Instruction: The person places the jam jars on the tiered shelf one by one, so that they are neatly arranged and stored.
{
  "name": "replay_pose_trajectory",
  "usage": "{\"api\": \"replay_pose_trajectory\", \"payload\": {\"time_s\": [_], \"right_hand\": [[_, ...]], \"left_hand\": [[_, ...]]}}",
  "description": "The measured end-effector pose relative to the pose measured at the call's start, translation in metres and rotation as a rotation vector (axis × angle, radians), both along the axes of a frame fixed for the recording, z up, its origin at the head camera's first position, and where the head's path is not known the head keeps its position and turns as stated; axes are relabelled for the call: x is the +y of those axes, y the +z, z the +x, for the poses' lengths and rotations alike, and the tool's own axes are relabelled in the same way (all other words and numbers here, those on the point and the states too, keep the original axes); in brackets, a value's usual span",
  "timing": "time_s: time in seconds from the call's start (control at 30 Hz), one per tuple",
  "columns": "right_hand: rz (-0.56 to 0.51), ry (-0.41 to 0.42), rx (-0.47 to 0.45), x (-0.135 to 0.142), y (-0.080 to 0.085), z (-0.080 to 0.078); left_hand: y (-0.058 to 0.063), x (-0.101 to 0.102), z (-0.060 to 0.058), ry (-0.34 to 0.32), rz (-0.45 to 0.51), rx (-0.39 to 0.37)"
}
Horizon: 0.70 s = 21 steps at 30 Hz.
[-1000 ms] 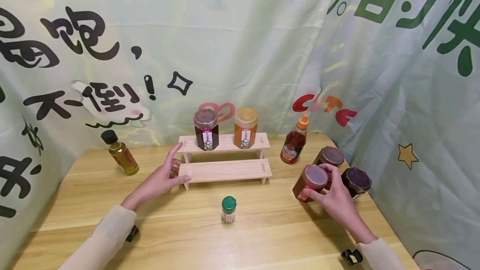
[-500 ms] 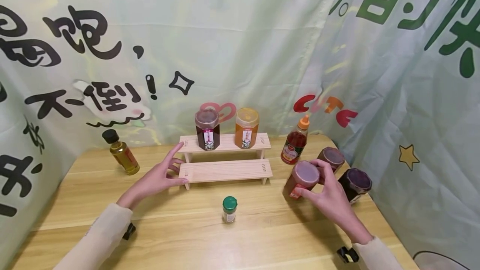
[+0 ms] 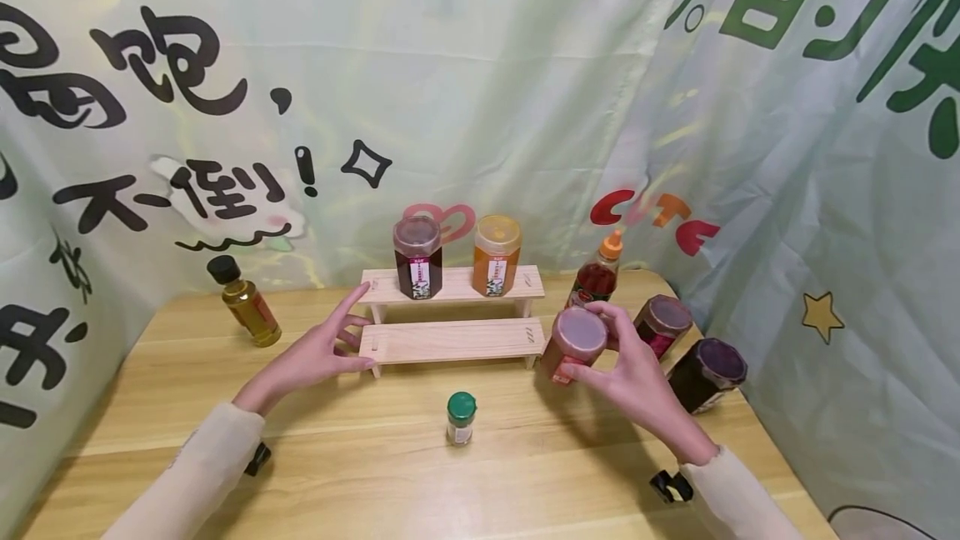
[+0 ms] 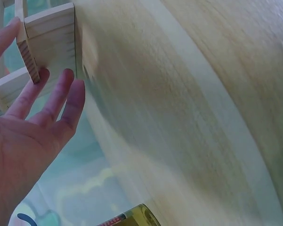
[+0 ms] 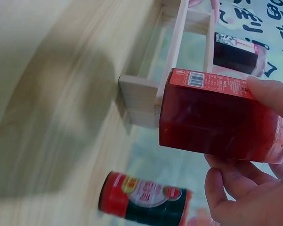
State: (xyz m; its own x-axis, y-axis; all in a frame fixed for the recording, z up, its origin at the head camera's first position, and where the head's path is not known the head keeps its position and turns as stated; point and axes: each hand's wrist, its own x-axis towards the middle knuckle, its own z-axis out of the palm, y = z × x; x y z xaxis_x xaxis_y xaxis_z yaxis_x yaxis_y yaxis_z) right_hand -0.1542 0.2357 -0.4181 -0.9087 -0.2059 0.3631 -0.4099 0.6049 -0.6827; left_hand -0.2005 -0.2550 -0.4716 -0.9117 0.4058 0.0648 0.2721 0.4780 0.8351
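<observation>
My right hand [image 3: 626, 377] holds a dark red honey-style jar [image 5: 216, 120] between thumb and fingers, raised off the table just right of the lower shelf. In the right wrist view the jar's red label with a barcode shows. My left hand [image 3: 318, 352] has its fingers spread at the left end of a two-step wooden rack [image 3: 450, 342], thumb by the lower step and index finger by the upper one. Fingertips touch the rack's end in the left wrist view. On the upper step stand a dark jar [image 3: 418, 261] and an orange jar [image 3: 497, 258].
Behind the held jar is a red sauce bottle [image 3: 597, 269] with an orange cap. Two more dark jars [image 3: 663, 325] [image 3: 705, 375] stand at the right edge. A green-capped shaker [image 3: 461, 419] is in front; an oil bottle [image 3: 251, 311] stands left. Printed cloth hangs behind.
My right hand has carried the red jar leftward from beside the other dark jars toward the rack, lifting it slightly. The left hand has stayed at the rack's left end.
</observation>
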Motion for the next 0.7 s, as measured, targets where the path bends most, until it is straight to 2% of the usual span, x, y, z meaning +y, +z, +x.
{"api": "replay_pose_trajectory", "payload": {"time_s": [0.37, 0.7], "right_hand": [[-0.066, 0.095, -0.027, -0.029, 0.005, -0.014], [-0.112, 0.134, -0.080, -0.059, 0.006, -0.023]], "left_hand": [[-0.003, -0.001, -0.002, -0.003, -0.006, -0.024], [0.003, 0.000, 0.000, -0.016, 0.003, -0.018]]}}
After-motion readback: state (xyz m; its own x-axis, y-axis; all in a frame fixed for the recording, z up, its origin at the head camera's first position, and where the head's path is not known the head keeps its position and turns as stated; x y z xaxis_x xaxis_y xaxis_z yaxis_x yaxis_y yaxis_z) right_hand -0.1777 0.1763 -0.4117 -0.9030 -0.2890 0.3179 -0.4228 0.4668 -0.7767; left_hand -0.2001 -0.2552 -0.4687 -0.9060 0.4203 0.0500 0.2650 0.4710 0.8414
